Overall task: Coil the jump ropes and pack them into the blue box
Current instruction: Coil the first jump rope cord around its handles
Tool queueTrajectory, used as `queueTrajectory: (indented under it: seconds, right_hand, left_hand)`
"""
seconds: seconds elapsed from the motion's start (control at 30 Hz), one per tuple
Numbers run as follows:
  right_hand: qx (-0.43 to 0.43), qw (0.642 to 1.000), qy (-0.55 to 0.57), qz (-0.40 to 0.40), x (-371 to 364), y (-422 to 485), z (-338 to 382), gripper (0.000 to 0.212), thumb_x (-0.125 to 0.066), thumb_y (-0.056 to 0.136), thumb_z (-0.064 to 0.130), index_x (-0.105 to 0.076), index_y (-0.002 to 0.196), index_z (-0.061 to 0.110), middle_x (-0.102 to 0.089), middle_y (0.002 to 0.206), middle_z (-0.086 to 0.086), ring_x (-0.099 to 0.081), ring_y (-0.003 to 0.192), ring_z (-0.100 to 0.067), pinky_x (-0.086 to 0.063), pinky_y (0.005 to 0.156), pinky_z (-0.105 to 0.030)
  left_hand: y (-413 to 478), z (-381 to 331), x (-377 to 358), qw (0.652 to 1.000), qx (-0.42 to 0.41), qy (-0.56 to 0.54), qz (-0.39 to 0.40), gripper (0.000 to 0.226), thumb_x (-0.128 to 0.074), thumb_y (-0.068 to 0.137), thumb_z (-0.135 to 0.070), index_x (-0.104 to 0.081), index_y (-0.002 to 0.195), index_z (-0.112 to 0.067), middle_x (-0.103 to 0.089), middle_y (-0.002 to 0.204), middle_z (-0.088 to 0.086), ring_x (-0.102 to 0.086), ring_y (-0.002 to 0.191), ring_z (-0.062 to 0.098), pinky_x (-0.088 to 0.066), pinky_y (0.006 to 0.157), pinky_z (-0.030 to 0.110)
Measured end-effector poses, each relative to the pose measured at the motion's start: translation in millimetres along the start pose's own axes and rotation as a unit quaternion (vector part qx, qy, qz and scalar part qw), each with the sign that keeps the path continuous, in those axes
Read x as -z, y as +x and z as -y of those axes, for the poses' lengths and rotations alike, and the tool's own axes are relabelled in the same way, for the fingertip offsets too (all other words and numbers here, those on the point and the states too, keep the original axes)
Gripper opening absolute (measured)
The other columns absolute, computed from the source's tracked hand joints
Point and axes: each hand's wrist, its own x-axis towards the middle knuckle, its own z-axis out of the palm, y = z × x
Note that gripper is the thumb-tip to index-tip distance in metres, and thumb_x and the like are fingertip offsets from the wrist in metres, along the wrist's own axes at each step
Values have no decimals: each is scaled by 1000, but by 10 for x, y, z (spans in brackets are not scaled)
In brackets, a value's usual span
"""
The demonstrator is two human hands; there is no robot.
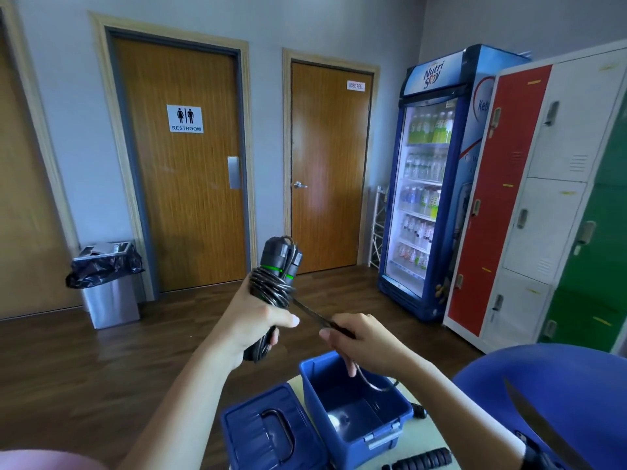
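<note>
My left hand (252, 325) grips the two black handles of a jump rope (276, 273) held upright, with green rings and several turns of black cord wound round them. From the coil a taut stretch of cord runs down to my right hand (359, 340), which pinches it; the loose tail hangs over the open blue box (390, 432). The box stands on a small pale table (420, 439) with nothing in it but a pale spot on its floor. Its blue lid (268, 432) lies to the left. Another black ribbed rope handle (422, 459) lies in front of the box.
A blue chair back (559, 388) is close on the right. Lockers (543, 198) and a drinks fridge (431, 178) line the right wall. A steel bin (108, 286) stands by the restroom door (183, 157). Dark wood floor lies between.
</note>
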Motion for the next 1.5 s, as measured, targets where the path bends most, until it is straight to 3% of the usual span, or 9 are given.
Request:
queueTrajectory:
  seconds: [0.2,0.3,0.43,0.53,0.67,0.87,1.07,1.27,1.5]
  right_hand:
    - [70,949,-294,-86,139,-250,311,26,-46,94,50,-57,99,27,-67,86,3,-63,83,-24,-36,62,-30]
    - [130,907,-393,-80,321,-252,635,30,-42,97,48,-61,102,25,-68,95,0,-64,89,-26,-33,64,-30]
    - [235,864,-438,-72,587,-62,914,28,-50,93,47,-70,94,27,-68,86,5,-64,78,-17,-43,62,-29]
    - [235,910,-340,-26,742,161,939,16,-70,79,46,-73,82,30,-63,70,14,-56,67,-5,-39,58,-21]
    - [175,980,-56,80,808,444,747,13,-84,69,23,-73,74,21,-67,69,15,-63,70,0,-45,67,-16]
    - [151,964,179,124,613,615,460,20,-69,84,5,-61,73,20,-62,68,12,-58,64,-3,-46,64,-15]
    - [66,911,389,118,375,608,262,16,-56,85,28,-57,78,13,-64,74,5,-60,67,-10,-50,66,-20]
    - [-30,907,414,74,264,446,117,26,-52,94,34,-65,85,13,-68,75,2,-63,74,-9,-47,77,-24]
    - [-8,920,385,-68,56,155,8,37,-46,97,42,-74,101,16,-71,97,-9,-62,99,-23,-37,105,-50]
  left_hand:
    - [205,108,-32,971,99,187,-113,84,-85,56,-13,-34,122,-22,-63,95,11,-65,75,34,-52,66,39]
    - [179,84,-128,941,85,319,-78,90,-84,61,-24,-28,131,-20,-59,106,7,-62,88,29,-50,74,36]
    - [70,8,-269,899,29,438,0,92,-78,49,-68,-33,119,-28,-64,104,-3,-63,88,22,-51,74,34]
    - [20,-24,-296,903,-19,426,49,96,-61,40,-91,-38,116,-37,-67,102,-10,-65,91,17,-55,81,37]
    - [-15,-9,-222,936,-60,332,99,79,-64,49,-84,-42,115,-48,-66,106,-17,-64,98,9,-53,89,37]
    - [-38,74,-201,963,-98,217,125,50,-79,61,-57,-55,103,-49,-69,93,-18,-65,88,-1,-54,84,28]
    - [-17,185,-204,976,-94,124,154,58,-76,57,-56,-58,111,-44,-70,103,-14,-66,93,7,-55,83,33]
    - [-36,331,-182,982,-58,20,181,21,-75,70,-42,-62,86,-35,-57,61,7,-48,49,23,-40,48,30]
    - [-70,482,-243,981,-16,-46,189,59,-73,69,-46,-52,103,-2,-53,59,10,-43,43,21,-37,43,27]
